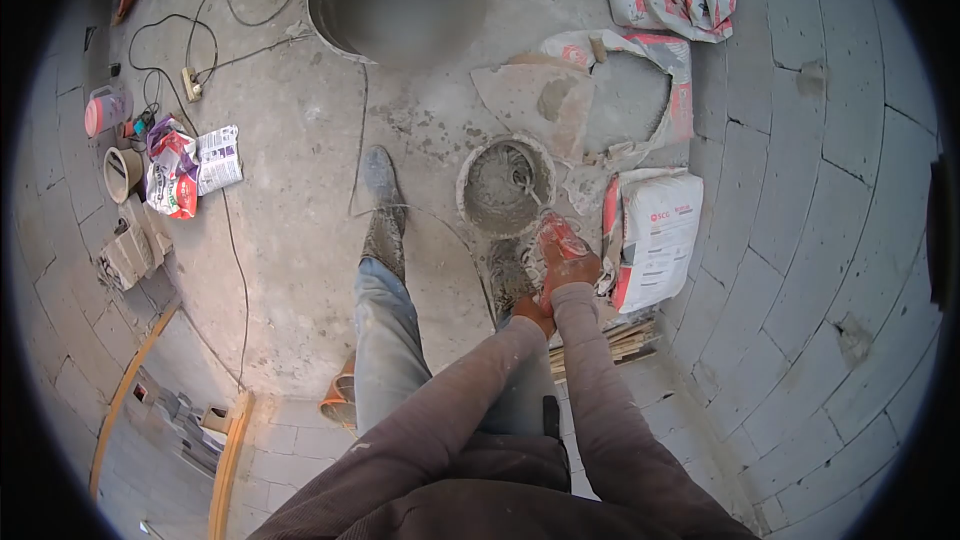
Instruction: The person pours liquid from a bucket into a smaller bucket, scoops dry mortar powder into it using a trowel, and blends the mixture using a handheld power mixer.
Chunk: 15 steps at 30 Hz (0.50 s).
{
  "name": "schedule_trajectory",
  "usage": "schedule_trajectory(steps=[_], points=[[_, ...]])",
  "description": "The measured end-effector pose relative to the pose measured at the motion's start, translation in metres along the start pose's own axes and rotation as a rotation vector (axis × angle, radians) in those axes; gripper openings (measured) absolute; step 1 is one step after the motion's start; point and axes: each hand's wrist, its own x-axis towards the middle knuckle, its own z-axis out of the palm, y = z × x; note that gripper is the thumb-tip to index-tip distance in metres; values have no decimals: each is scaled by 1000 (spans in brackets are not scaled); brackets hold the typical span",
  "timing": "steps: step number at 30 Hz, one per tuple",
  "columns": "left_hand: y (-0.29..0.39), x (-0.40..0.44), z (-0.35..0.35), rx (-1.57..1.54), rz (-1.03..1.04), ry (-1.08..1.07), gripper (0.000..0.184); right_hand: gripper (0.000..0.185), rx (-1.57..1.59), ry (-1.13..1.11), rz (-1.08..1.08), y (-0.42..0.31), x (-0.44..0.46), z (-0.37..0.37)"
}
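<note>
My right hand (pixel 577 270) grips a red electric mixing drill (pixel 560 232), fingers wrapped round its body. Lower down, my left hand (pixel 537 312) is closed on the rear part of the same drill. A metal mixing paddle (pixel 530 190) runs from the drill into a round bucket (pixel 461 190). Grey wet mortar (pixel 492 208) fills part of that bucket, and the paddle's end sits in it. The bucket stands on the floor just ahead of my boots, and my right boot is partly hidden behind the drill.
A full mortar bag (pixel 660 240) stands to the right, against the block wall (pixel 740 250). Beyond lies an opened bag (pixel 680 105) with grey powder. Cables (pixel 237 270) cross the floor. At left are a pink-lidded jug (pixel 100 112) and a purple-red bag (pixel 172 175).
</note>
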Motion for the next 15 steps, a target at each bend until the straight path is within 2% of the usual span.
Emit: schedule_trajectory(steps=[2, 4, 8, 11, 14, 15], points=[[-31, -4, 17, -76, -27, -13, 68, 35, -63, -40, -13, 9, -10, 1], [-47, -17, 11, -219, 161, 48, 61, 35, -171, -101, 54, -6, -31, 6], [-13, -54, -39, -157, 35, 201, 57, 35, -56, -136, -30, -11, -40, 23], [30, -56, -68, -128, 10, 87, 56, 36, 79, -166, 46, -27, -23, 21], [22, -30, -44, -72, 86, 59, 59, 37, 149, -158, 19, -53, -21, 2], [3, -17, -27, -154, 160, 40, 56, 37, 195, -134, 46, -51, -22, -1]])
